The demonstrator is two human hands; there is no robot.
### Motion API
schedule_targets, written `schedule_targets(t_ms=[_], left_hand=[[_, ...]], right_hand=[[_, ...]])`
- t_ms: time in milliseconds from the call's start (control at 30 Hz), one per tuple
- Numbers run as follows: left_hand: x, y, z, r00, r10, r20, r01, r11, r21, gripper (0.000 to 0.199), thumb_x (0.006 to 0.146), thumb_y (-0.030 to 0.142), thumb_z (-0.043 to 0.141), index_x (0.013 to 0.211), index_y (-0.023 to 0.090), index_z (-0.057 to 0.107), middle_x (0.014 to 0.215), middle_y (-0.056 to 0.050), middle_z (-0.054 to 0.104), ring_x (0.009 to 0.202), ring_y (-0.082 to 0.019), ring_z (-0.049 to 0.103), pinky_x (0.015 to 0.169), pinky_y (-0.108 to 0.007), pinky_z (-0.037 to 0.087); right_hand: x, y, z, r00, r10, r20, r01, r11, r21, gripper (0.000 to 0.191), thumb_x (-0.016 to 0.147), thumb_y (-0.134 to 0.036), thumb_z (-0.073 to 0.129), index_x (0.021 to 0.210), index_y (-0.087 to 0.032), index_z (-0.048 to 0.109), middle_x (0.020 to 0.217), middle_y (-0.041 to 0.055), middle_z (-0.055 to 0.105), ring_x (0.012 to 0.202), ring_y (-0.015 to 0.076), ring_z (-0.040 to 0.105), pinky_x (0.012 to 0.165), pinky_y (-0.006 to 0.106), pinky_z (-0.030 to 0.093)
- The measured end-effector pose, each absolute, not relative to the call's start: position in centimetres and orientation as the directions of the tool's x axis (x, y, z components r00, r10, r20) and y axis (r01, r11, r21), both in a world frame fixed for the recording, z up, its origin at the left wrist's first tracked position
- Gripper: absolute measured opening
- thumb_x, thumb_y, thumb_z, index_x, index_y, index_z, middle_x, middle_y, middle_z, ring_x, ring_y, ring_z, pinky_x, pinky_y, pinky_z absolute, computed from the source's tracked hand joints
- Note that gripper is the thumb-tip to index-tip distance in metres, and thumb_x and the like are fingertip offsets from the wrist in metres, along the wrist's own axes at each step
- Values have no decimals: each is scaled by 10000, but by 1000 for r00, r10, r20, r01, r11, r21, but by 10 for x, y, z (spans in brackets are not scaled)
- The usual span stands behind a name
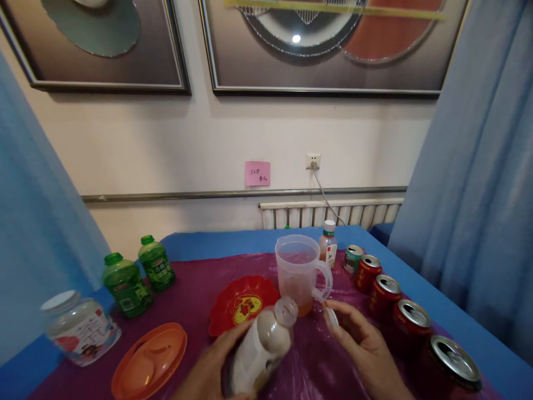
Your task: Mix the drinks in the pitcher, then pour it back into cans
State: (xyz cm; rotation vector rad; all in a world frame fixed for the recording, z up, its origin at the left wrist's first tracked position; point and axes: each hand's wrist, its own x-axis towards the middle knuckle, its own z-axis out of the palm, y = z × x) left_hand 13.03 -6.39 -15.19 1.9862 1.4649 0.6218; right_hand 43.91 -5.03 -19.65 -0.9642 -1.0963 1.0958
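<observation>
A clear bottle [264, 350] with a pale label and cloudy liquid inside is gripped in my left hand [216, 361]. It leans to the right, its uncapped mouth near the pitcher. My right hand [364, 341] pinches a white bottle cap [332, 317] between thumb and fingers. Just beyond both hands stands a translucent plastic pitcher [296, 272] with its handle to the right and a little amber liquid at the bottom. Left of the pitcher lies a red scalloped plate [225, 297] with a yellow design, partly hidden behind the bottle.
Several opened drink cans [387, 291] line the right side, near a capped bottle [328, 247]. On the left are two green bottles [127, 286], a clear jar [81, 328] with a white lid and an orange lid [150, 358]. Purple plastic sheeting [195, 278] covers the blue tabletop.
</observation>
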Motion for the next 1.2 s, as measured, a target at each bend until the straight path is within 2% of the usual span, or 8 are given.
schedule_targets(t_ms=[133,267,367,500,633,833,1033,1200], left_hand=[[121,-26,-107,249,961,125,768,-274,578,812,676,355,752,1460,260,561,1425,-104,690,1279,-346,655,1124,-477,501],[121,16,-58,337,922,192,828,-387,406,732,711,382,718,1411,208,590,1368,-126,712,1224,-332,673,1059,-459,516],[127,37,-25,378,908,183,889,-411,204,643,765,433,691,1368,218,634,1265,-112,756,1149,-351,696,1015,-482,499],[131,59,0,455,872,178,887,-461,-9,547,814,464,667,1326,272,654,1233,-71,775,1144,-349,699,1120,-573,359],[134,74,12,512,848,137,856,-492,-158,535,828,428,664,1336,265,627,1262,-107,772,1151,-342,694,1135,-627,302],[144,86,31,585,802,118,782,-520,-343,542,735,194,667,1275,227,636,1179,-112,785,1127,-351,698,1143,-666,286],[158,96,43,659,740,131,699,-539,-470,522,738,111,657,1243,244,645,1240,-103,775,1157,-342,684,1153,-632,269],[174,102,53,752,644,142,597,-573,-561,474,813,70,619,1245,262,656,1236,-79,775,1135,-289,679,1184,-554,234]], right_hand=[[429,-51,-222,121,992,-34,-281,1,-960,588,679,-682,888,1054,-234,819,1066,96,799,965,276,719,852,347,580],[428,-50,-242,107,991,-77,-298,-42,-954,648,623,-699,911,1031,-204,819,853,47,745,770,197,635,716,284,520],[431,-47,-257,82,994,-66,-311,-38,-950,666,672,-721,874,1062,-185,808,738,13,667,682,163,562,653,266,467],[433,-42,-271,22,999,-35,-321,-26,-947,623,764,-699,829,1097,-174,792,789,33,684,712,169,573,675,273,465],[434,-40,-276,-4,1000,-17,-353,-17,-935,581,788,-682,821,1086,-184,793,793,37,691,717,173,583,686,278,473],[433,-40,-277,-20,1000,-19,-371,-25,-928,579,773,-688,832,1073,-193,801,769,30,684,701,170,580,669,272,470],[432,-43,-272,16,999,-31,-378,-22,-926,610,740,-712,842,1050,-187,811,800,54,712,733,188,607,670,283,490],[432,-45,-265,33,999,-38,-367,-24,-930,643,708,-734,847,1032,-181,811,799,60,721,738,197,629,656,279,504]])
